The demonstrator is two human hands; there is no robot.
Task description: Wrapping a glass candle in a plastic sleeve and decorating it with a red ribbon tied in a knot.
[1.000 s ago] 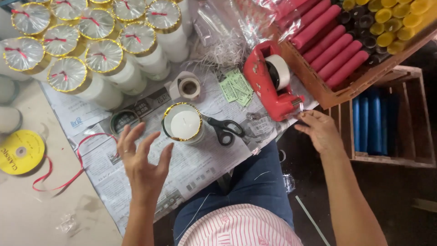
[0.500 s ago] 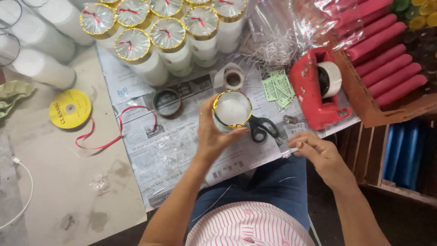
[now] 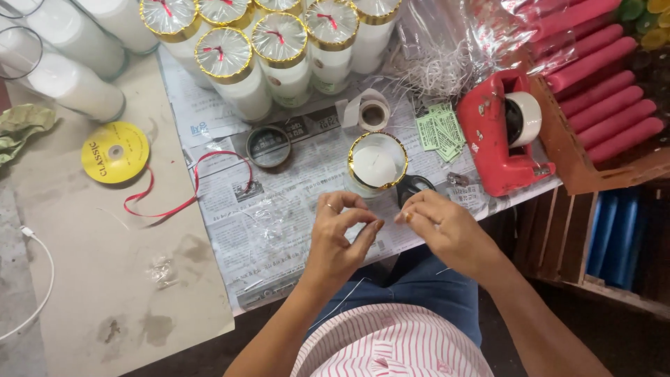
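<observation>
A white candle in a glass jar with a gold band round its rim [image 3: 377, 166] stands uncovered on the newspaper [image 3: 279, 230]. Just in front of it my left hand [image 3: 340, 239] and my right hand [image 3: 441, 230] meet, fingertips pinched and almost touching. A short strip of clear tape seems stretched between them, but it is hard to make out. Black-handled scissors [image 3: 413, 187] lie partly hidden behind my right hand. The red tape dispenser [image 3: 499, 139] sits to the right of the jar.
Several candle jars wrapped in clear film with red ties [image 3: 223, 59] stand at the back, plain white ones [image 3: 63, 84] at the far left. Nearby are a yellow ribbon spool [image 3: 115, 152], a loose red ribbon [image 3: 188, 202], two tape rolls [image 3: 269, 145], green labels [image 3: 440, 129] and a box of pink candles [image 3: 607, 91].
My left hand let go of the jar, which now stands on the newspaper. Both hands came together in front of it, the right one moving in from the dispenser side.
</observation>
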